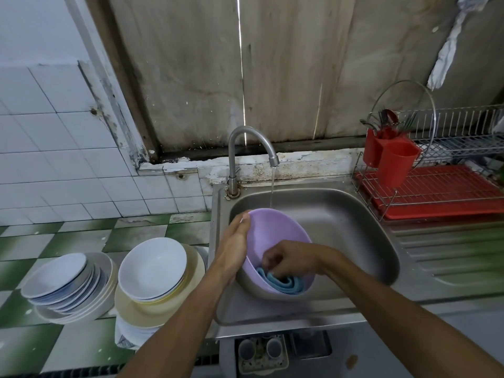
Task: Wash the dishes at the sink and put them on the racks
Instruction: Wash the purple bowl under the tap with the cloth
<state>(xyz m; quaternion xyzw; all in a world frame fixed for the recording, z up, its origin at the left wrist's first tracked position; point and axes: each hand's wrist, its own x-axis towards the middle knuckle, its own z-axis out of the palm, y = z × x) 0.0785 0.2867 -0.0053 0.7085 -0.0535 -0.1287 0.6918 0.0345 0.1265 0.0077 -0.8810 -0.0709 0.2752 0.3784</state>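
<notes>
**Lilac bowl tilted in the sink, blue cloth inside it**

Your lilac plastic bowl (275, 241) sits at the front left of the steel sink (341, 214), tipped so its mouth faces up and toward you. It is plain, smooth and matte. The only thing in it is a folded blue cloth (281, 282), lying low against the near wall.

Your right hand (291, 259) reaches into the bowl with its fingers curled down, pinching the cloth. Your left hand (234, 246) lies flat along the bowl's outer left wall, fingers straight and pressed together, their tips at the far rim.

A thin stream of water (272, 186) falls from the curved tap (245, 148) and drops out of sight behind the bowl's far rim. You cannot tell whether it strikes the bowl.

On the green-and-white tiled table (81, 241) just left of the sink, a white bowl (152, 268) rests on a stack of cream plates (136, 309). Beside them a pile of white plates (60, 279) leans to one side.

To the right of the sink stands the wire rack (450, 126) over a red tray (436, 192). A red cutlery holder (390, 156) hangs on its near end with spoons and forks in the back compartment. A glass lid (403, 105) stands on edge in the rack behind the holder.
</notes>
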